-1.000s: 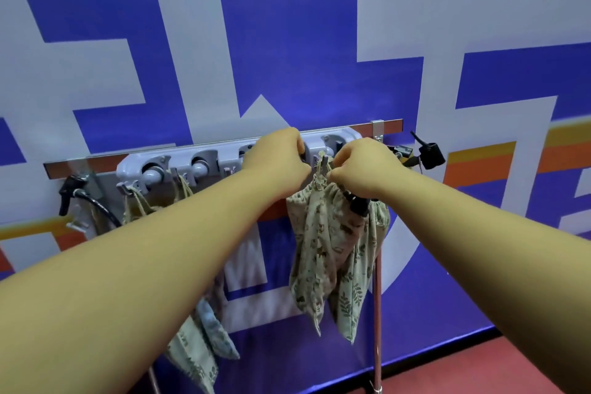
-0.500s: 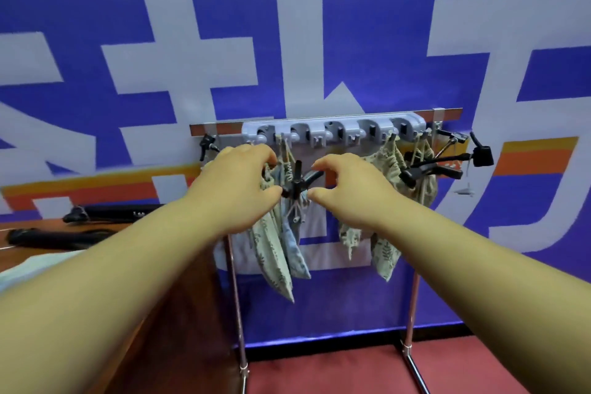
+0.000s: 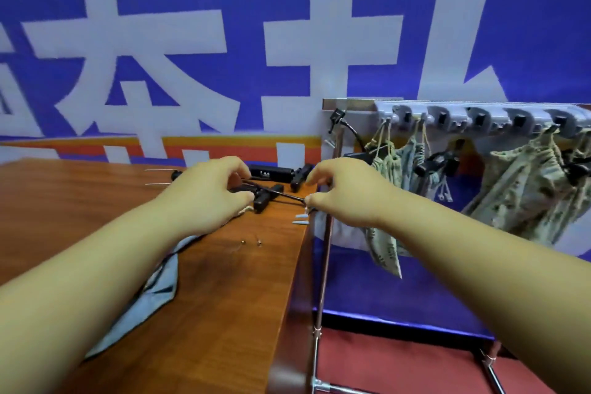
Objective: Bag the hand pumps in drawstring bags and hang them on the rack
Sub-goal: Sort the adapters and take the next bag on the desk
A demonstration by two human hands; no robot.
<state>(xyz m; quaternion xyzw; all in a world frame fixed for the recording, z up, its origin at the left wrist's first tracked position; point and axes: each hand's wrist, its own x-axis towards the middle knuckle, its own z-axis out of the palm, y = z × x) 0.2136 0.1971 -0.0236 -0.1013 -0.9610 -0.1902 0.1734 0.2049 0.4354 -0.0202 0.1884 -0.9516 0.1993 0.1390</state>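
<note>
Hand pumps (image 3: 267,195) still unbagged lie at the far corner of the table (image 3: 224,297). The view has swung off the rack (image 3: 479,118), where filled drawstring bags (image 3: 524,189) hang, so that one's done. Left hand (image 3: 211,195) and right hand (image 3: 345,195) now hover over the next pump, fingers loosely curved, gripping nothing yet.

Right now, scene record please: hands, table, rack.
left hand: curled over a black hand pump on the table; grip unclear
right hand: thumb at the tip of the pump's thin rod; contact unclear
table: wooden; second pump farther back; blue-grey bag under the left forearm
rack: right of the table; patterned bags hang from its hooks
</note>
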